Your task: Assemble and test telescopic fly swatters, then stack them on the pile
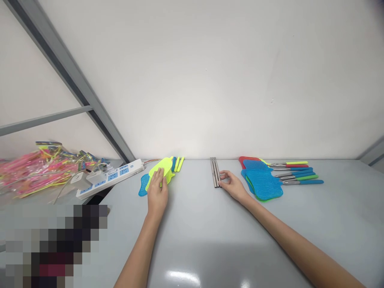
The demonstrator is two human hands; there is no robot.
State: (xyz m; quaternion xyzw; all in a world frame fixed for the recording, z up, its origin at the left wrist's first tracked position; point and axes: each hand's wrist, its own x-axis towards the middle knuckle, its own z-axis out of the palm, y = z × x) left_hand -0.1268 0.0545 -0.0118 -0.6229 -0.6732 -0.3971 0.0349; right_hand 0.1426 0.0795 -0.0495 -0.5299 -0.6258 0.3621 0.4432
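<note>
Left hand [157, 189] flat, fingers extended, grasping nothing, on yellow perforated plastic swatter heads [163, 163]; short blue and yellow cylindrical handles [179, 164] just right. Slim grey metal tubes [215, 173] lie side by side, right hand [234, 186] fingertips at the rightmost; cannot tell whether pinched. Farther right, overlapping multicoloured mesh-headed swatters [265, 186].

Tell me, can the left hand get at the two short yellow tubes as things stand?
Likely yes. The left hand lies over the yellow mesh heads, and the two short yellow tubes lie just to the right, with nothing visible on top of them.
</note>
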